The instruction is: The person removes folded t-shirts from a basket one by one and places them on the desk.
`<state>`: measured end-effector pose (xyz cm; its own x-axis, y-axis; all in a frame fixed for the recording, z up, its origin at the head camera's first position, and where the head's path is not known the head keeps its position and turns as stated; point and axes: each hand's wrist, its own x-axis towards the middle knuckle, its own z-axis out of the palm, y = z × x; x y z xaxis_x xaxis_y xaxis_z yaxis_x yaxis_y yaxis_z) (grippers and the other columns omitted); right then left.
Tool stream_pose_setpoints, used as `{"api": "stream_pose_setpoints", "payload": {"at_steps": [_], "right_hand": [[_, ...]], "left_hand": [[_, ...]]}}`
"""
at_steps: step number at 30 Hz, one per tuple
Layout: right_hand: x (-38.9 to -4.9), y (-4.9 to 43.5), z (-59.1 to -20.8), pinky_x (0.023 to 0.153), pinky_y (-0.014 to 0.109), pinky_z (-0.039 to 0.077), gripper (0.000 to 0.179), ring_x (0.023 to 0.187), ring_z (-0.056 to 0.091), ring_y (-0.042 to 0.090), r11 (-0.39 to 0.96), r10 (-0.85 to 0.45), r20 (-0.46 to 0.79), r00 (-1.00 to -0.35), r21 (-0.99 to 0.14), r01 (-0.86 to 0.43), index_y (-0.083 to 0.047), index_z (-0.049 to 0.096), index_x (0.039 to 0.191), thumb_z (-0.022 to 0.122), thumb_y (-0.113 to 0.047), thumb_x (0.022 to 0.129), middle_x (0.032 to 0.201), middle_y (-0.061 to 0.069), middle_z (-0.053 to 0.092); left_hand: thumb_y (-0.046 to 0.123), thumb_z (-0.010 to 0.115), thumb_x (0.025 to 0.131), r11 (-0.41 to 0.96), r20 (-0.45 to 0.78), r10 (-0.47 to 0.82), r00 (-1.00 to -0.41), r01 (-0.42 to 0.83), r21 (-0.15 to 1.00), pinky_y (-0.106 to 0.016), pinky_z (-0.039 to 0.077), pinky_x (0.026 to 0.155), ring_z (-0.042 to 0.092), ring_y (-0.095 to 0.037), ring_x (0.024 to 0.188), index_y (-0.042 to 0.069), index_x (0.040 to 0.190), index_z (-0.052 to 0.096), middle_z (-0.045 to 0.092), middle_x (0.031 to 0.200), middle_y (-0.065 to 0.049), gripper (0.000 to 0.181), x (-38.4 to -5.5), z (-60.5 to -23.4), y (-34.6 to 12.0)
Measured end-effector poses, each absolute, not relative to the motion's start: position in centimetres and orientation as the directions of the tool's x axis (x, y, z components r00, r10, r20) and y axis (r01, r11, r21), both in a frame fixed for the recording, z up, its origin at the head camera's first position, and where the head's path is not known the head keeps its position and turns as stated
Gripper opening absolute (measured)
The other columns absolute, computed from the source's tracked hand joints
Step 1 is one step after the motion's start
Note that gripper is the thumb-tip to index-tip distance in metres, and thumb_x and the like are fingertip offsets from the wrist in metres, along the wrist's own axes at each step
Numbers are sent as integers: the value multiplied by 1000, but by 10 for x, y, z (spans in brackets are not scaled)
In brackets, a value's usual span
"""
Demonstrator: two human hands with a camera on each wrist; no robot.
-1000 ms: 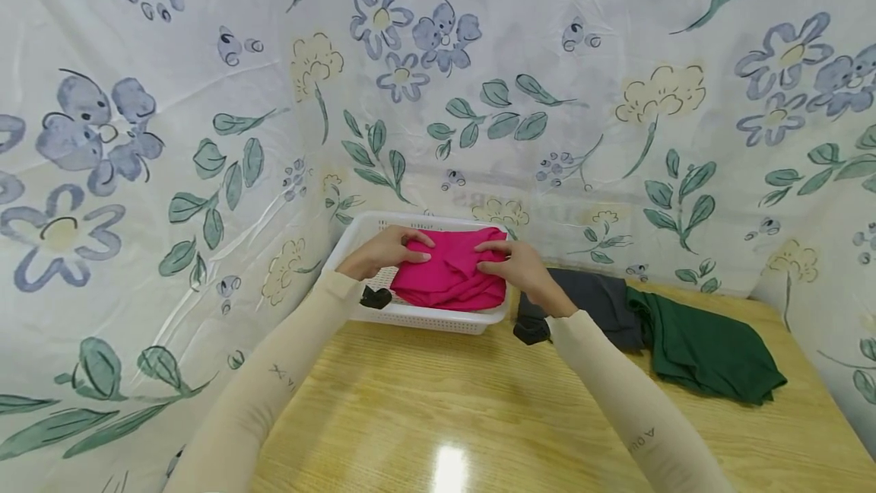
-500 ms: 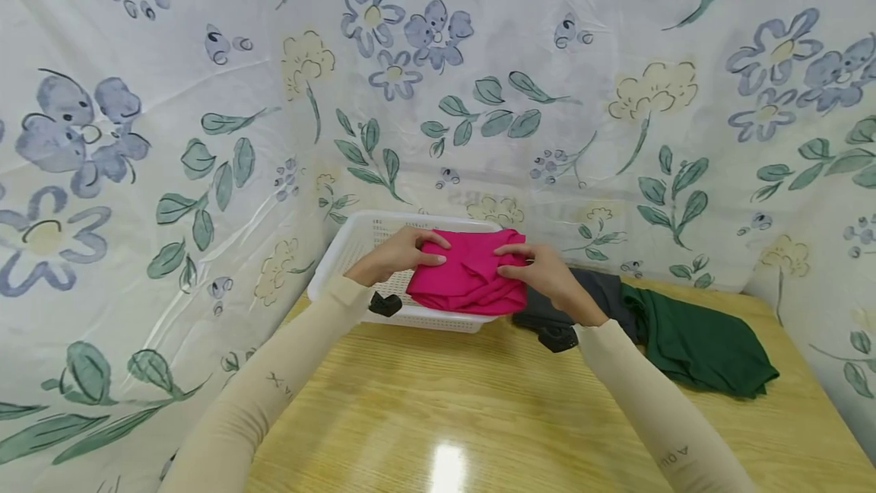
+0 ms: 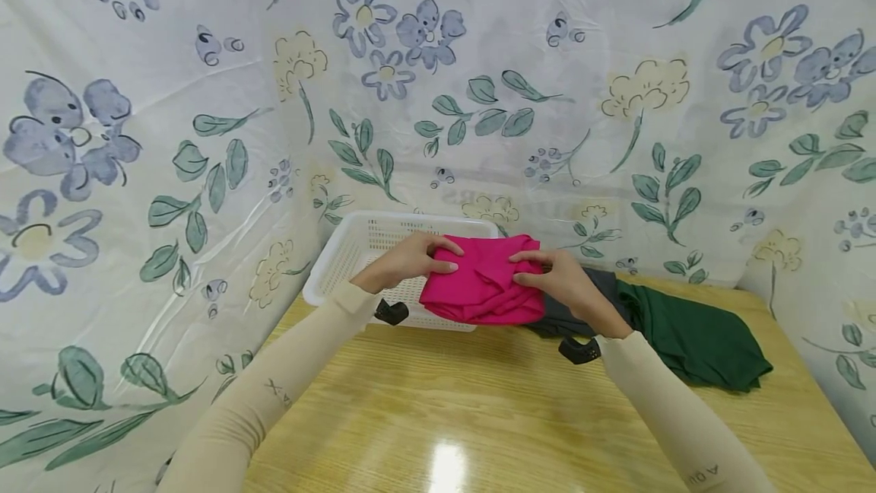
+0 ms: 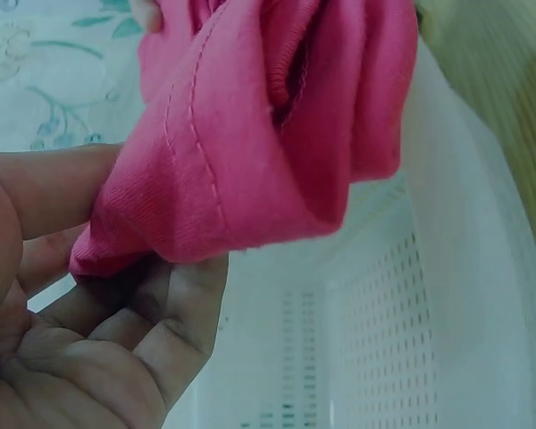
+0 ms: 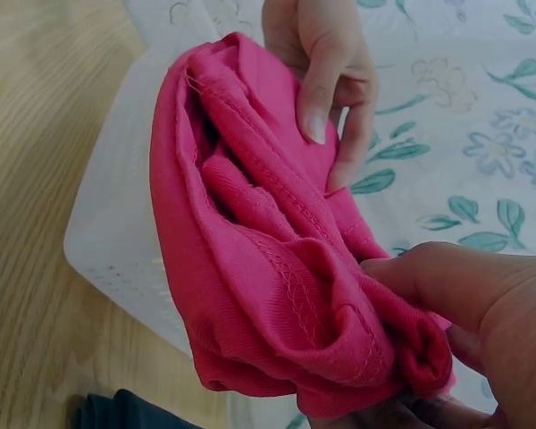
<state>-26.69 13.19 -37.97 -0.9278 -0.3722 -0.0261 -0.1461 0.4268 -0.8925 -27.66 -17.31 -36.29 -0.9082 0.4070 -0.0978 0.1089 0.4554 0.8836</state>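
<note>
A folded bright pink garment hangs over the right part of a white plastic basket. My left hand grips its left end; in the left wrist view the thumb lies above the cloth and the fingers curl beneath. My right hand pinches the right end, with the thumb on top and other fingers hidden under the fabric. Stitched seams and loose folds of the garment show along its near side. Below it, the basket's perforated inside is visible.
A folded dark grey cloth and a folded green cloth lie on the wooden table to the right. A floral curtain stands behind the basket and along the left side.
Both hands have carried the pink garment up from inside the basket, rightward and slightly nearer. More of the basket's inside now shows at left. The head view has shifted slightly.
</note>
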Motion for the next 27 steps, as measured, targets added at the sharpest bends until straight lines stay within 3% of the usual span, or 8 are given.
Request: {"api": "stream_pose_setpoints", "payload": {"at_steps": [7, 13, 20, 27], "right_hand": [[-261, 151, -382, 84, 33, 52, 38, 116, 55, 29, 434, -376, -18, -927, -887, -159, -17, 72, 131, 78, -24, 94, 137, 12, 59], [-255, 164, -384, 90, 36, 52, 38, 126, 51, 31, 434, -366, -23, -930, -889, -148, -18, 72, 132, 78, -24, 95, 141, 11, 57], [-244, 180, -386, 82, 32, 54, 39, 114, 56, 29, 450, -341, -30, -940, -882, -136, -15, 72, 131, 78, -24, 94, 139, 14, 58], [-235, 196, -390, 75, 32, 52, 40, 97, 59, 25, 455, -333, -44, -942, -882, -120, -15, 71, 132, 78, -25, 95, 116, 11, 68]], "left_hand": [[12, 75, 95, 473, -85, 427, -900, 142, 869, -31, 53, 69, 57, -18, 71, 11, 128, 72, 63, 89, -11, 33, -272, -362, -159], [12, 75, 96, 463, -90, 444, -892, 142, 875, -29, 54, 68, 59, -17, 72, 10, 128, 71, 64, 89, -11, 32, -268, -362, -147], [9, 75, 96, 432, -95, 485, -870, 144, 890, -29, 56, 70, 62, -18, 74, 8, 128, 71, 66, 89, -11, 33, -263, -365, -132], [10, 74, 96, 421, -92, 522, -848, 163, 892, -31, 56, 70, 63, -18, 75, 9, 128, 71, 65, 90, -11, 32, -261, -372, -120]]}}
